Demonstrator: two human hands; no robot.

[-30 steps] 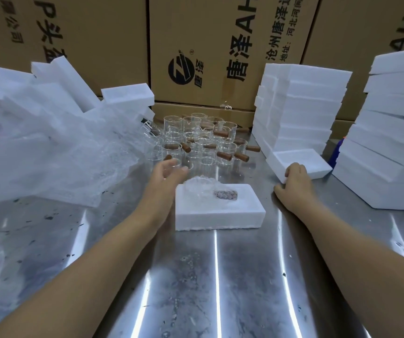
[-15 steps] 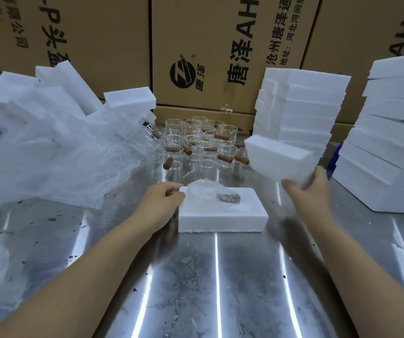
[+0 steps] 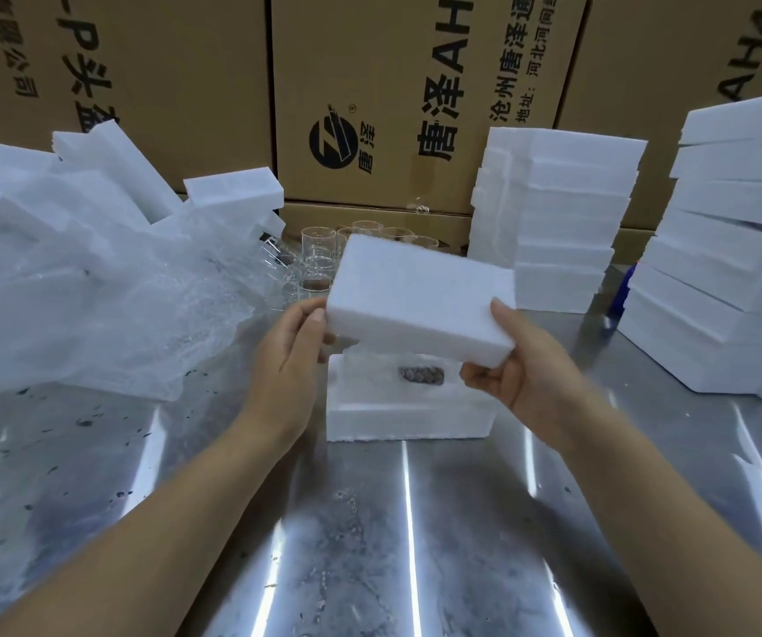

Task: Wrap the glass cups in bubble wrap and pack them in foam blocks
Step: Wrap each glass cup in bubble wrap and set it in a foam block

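HELD: upper foam block (image 3: 415, 301), ends clasped by left hand (image 3: 287, 356), right hand (image 3: 521, 374) | HIDDEN: top of lower foam block (image 3: 406, 416), most glass cups (image 3: 319, 250)

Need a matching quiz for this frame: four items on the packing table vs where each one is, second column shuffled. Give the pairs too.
Things
1. upper foam block
2. lower foam block
3. bubble wrap
4. bare glass cups

Places
A. heaped at the left of the table
B. held in the air by left hand and right hand
C. standing at the back, near the cartons
D. lying on the table, wrapped cup in it

Pairs: 1-B, 2-D, 3-A, 4-C
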